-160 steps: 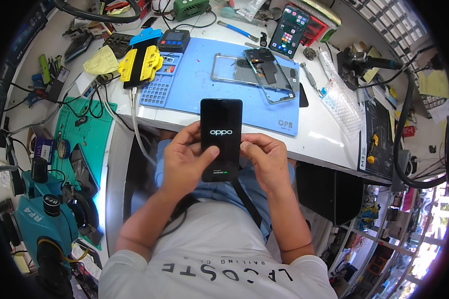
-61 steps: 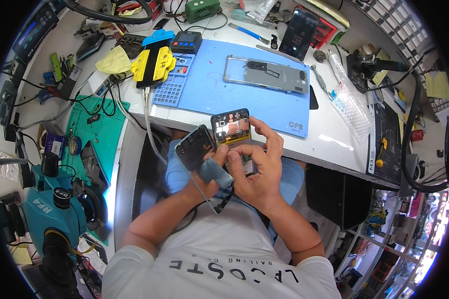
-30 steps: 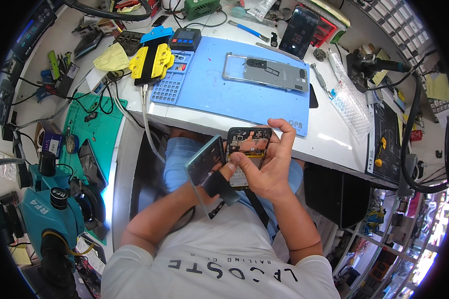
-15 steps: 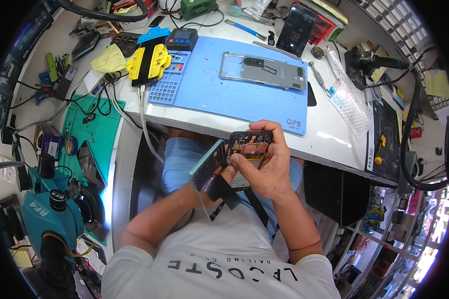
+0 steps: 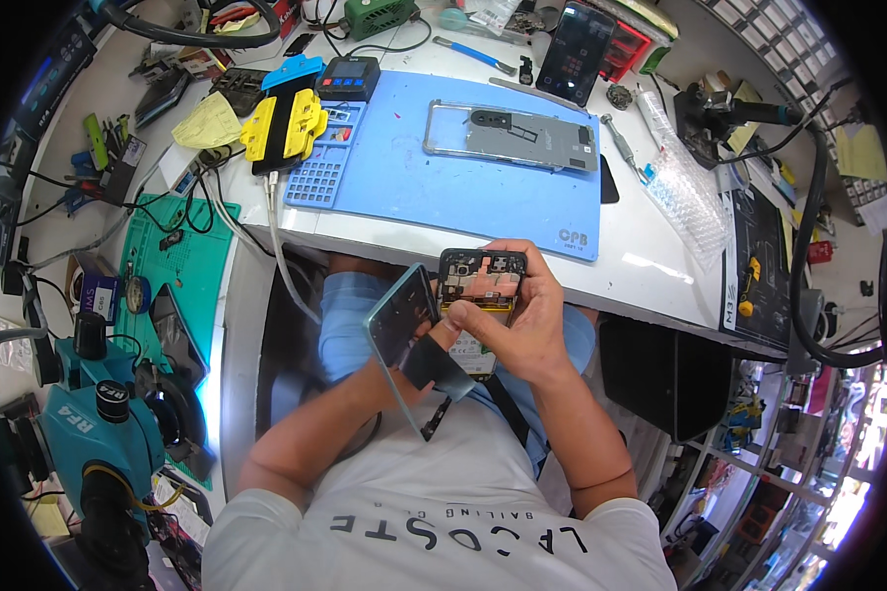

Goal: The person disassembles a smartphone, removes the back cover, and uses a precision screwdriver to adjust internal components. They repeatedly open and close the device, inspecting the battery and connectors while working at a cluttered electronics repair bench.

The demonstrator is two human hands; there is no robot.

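Note:
My right hand [image 5: 529,333] holds an opened phone [image 5: 485,274] over my lap, thumb across its lower part and fingers around its far edge. Its copper-coloured inner parts, dark frame and a yellow strip face up. Just left of it stands a steeply tilted phone back panel [image 5: 401,320] with a pale green edge and a dark, glossy face. A dark flap [image 5: 437,366] sticks out from the panel's lower half. My left hand [image 5: 438,335] is closed at the panel, beside the phone; most of its fingers are hidden.
On the white bench ahead lies a blue mat [image 5: 384,177] bearing a grey phone back in a clear frame [image 5: 552,150]. A yellow clamp [image 5: 308,126] grips a dark phone at left. A teal microscope [image 5: 103,419] stands lower left; a black bin [image 5: 660,379] is right of my knees.
The opened phone has shifted slightly left and turned, so more of its inside faces up. The panel has moved a little left and its dark flap has swung. Both hands keep their holds.

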